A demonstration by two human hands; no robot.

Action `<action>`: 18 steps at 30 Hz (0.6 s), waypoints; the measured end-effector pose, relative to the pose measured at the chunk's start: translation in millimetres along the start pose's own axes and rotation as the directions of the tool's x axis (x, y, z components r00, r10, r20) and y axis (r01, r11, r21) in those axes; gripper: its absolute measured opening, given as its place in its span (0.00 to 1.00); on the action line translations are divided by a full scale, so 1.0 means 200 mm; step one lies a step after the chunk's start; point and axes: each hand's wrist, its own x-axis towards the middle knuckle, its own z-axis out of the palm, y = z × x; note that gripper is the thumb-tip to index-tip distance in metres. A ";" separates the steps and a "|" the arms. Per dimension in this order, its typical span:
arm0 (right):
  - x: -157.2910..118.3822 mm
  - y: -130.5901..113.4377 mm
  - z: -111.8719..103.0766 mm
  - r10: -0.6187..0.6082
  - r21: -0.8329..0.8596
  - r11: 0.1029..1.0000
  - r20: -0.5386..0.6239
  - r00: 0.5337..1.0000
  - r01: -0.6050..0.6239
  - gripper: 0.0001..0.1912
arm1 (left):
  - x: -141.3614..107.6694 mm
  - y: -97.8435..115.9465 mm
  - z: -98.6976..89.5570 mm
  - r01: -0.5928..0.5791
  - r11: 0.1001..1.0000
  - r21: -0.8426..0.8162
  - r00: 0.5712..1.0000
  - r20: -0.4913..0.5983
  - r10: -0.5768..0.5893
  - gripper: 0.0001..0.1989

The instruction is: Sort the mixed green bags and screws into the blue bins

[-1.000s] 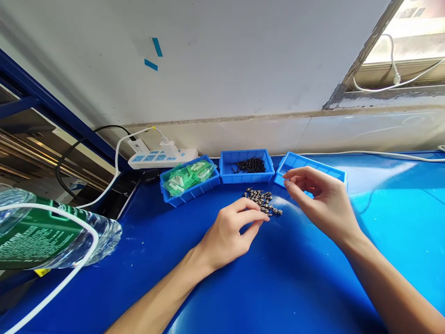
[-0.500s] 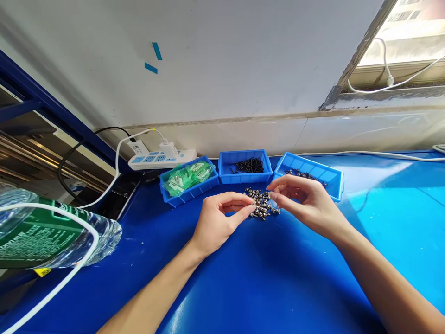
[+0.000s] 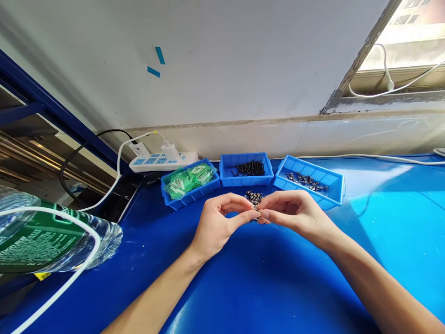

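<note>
My left hand [image 3: 215, 222] and my right hand [image 3: 303, 211] meet fingertip to fingertip over a small pile of metal screws [image 3: 254, 196]. Both are closed in a pinch on one small silvery screw [image 3: 255, 208], mostly hidden by the fingertips. Thumbs and forefingers of the two hands touch around it. The hands cover much of the pile on the blue table [image 3: 243, 287].
Behind the hands stand three blue bins: one with green-and-clear packets [image 3: 189, 180], one with black screws [image 3: 251, 168], one with loose metal screws [image 3: 308, 181]. A power strip [image 3: 163, 160], a large water bottle [image 3: 41, 236] and a white cable [image 3: 69, 283] are at left.
My right hand has moved left from the pile's right side, and its fingertips have closed against those of my left hand. My left hand has hardly moved.
</note>
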 end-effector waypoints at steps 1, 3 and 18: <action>0.00 0.00 0.00 0.007 0.009 1.000 0.007 1.000 -0.007 0.20 | 0.00 0.00 0.00 0.020 1.000 0.008 1.000 -0.004 -0.020 0.16; 0.00 0.00 0.00 0.016 0.010 1.000 0.018 1.000 -0.016 0.20 | 0.00 0.00 -0.01 0.037 0.999 0.032 0.999 -0.008 -0.037 0.20; -0.02 -0.01 -0.21 -0.604 -0.774 0.630 -0.538 0.588 -0.062 0.05 | 0.01 -0.10 -0.11 -0.428 0.459 0.778 0.902 0.340 0.266 0.09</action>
